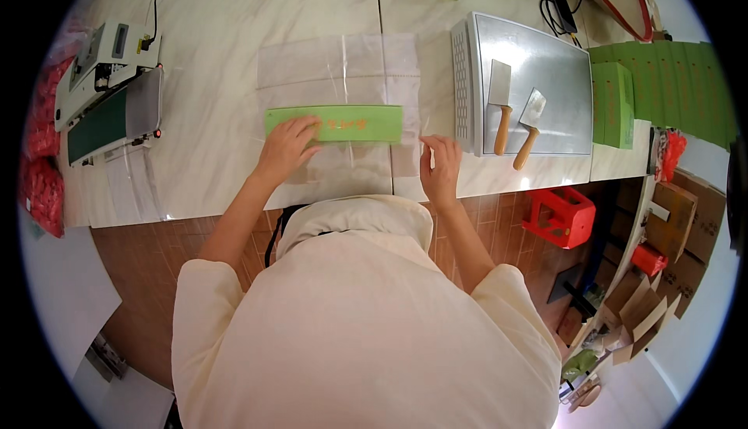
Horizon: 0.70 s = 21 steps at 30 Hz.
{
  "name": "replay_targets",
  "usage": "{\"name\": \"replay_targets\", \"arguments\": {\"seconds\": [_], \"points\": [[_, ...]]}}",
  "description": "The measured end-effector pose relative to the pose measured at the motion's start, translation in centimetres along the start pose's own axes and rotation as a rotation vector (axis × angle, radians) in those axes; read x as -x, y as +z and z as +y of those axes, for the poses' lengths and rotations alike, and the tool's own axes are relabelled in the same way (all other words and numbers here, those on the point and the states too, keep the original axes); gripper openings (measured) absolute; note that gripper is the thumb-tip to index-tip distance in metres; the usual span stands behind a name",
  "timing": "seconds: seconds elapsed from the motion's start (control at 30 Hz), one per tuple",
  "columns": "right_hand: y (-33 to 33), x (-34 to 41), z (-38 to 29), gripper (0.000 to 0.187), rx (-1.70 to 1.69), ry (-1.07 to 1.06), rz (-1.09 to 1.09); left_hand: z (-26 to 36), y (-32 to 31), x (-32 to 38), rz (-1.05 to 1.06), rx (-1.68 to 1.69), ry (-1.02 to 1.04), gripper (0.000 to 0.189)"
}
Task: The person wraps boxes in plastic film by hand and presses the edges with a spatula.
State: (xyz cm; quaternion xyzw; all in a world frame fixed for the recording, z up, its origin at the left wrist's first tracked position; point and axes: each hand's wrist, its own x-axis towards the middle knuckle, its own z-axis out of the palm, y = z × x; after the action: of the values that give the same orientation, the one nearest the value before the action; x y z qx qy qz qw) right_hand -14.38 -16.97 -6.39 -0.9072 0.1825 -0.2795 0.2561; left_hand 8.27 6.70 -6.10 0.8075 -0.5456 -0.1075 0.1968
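Note:
A long, flat green box [365, 125] with orange writing lies on a sheet of clear plastic film [327, 69] spread over the table in front of me. My left hand [290, 144] rests on the box's left part, fingertips on its top face and thumb apart at the near side. At the right edge of the film, my right hand [442, 163] has its thumb and bent fingers together, pinching that edge just beyond the box's right end. The film reaches past the box on the far and near sides, and a seam runs across its far part.
Two wooden-handled scrapers [500, 104] lie on a metal-topped appliance [529, 49] at right. Beyond it stand several green boxes [660, 72]. A conveyor sealing machine [111, 90] is at left, beside red packets [44, 189]. A red stool [561, 218] stands on the floor.

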Motion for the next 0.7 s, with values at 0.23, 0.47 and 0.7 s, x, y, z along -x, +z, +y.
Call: {"name": "replay_targets", "arguments": {"seconds": [0.23, 0.47, 0.7], "points": [[1.3, -1.6, 0.1, 0.039, 0.074, 0.069, 0.118, 0.5, -1.3, 0.0, 0.025, 0.136, -0.079, 0.018], [5.1, -2.3, -5.9, 0.05, -0.059, -0.127, -0.191, 0.6, -1.4, -0.9, 0.071, 0.149, -0.092, 0.015], [8.5, -2.8, -5.7, 0.034, 0.073, -0.058, -0.161, -0.3, -1.4, -1.2, 0.054, 0.238, -0.108, 0.016]]}}
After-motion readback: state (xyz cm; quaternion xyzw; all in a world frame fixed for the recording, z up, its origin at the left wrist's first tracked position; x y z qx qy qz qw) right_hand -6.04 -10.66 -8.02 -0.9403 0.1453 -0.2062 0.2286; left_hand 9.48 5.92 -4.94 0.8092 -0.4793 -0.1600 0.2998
